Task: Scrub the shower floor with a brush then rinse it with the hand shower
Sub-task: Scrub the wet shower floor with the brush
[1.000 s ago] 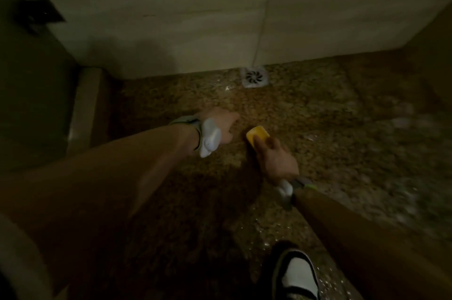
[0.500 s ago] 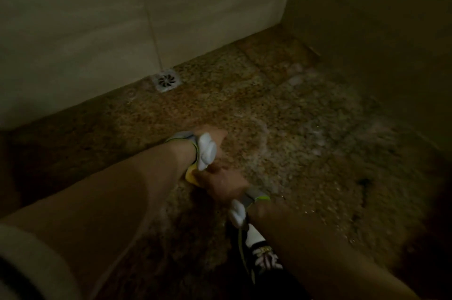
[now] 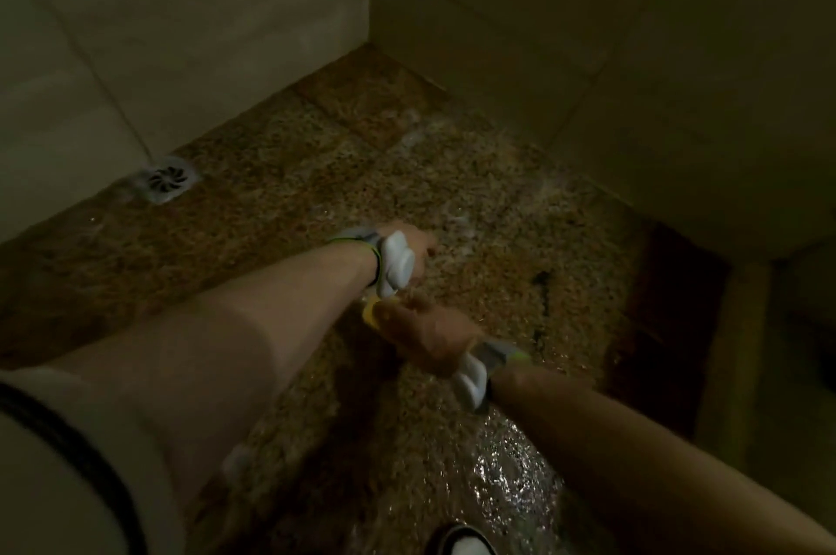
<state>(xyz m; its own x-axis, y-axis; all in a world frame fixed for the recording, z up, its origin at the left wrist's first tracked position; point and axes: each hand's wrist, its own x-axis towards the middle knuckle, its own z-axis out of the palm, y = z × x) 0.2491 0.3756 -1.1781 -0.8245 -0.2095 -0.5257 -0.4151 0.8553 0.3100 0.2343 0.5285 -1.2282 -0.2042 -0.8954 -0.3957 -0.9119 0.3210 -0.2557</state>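
Grip: right hand (image 3: 429, 335) holds yellow brush (image 3: 372, 314) low, to scrub.
Left hand (image 3: 414, 244): fingers hidden, cannot tell.
Shower floor (image 3: 280, 210): wet, foamy.

Shower floor (image 3: 280, 210) fills the centre of view, bounded by walls meeting in a corner at 12 o'clock. Drain (image 3: 166, 179) sits in the floor at 10 o'clock, against the left wall (image 3: 190, 34). Right hand (image 3: 429, 337) lies on the brush (image 3: 372, 314) at centre; left hand (image 3: 414, 249) just behind it. Shoe (image 3: 463, 545) at 6 o'clock.
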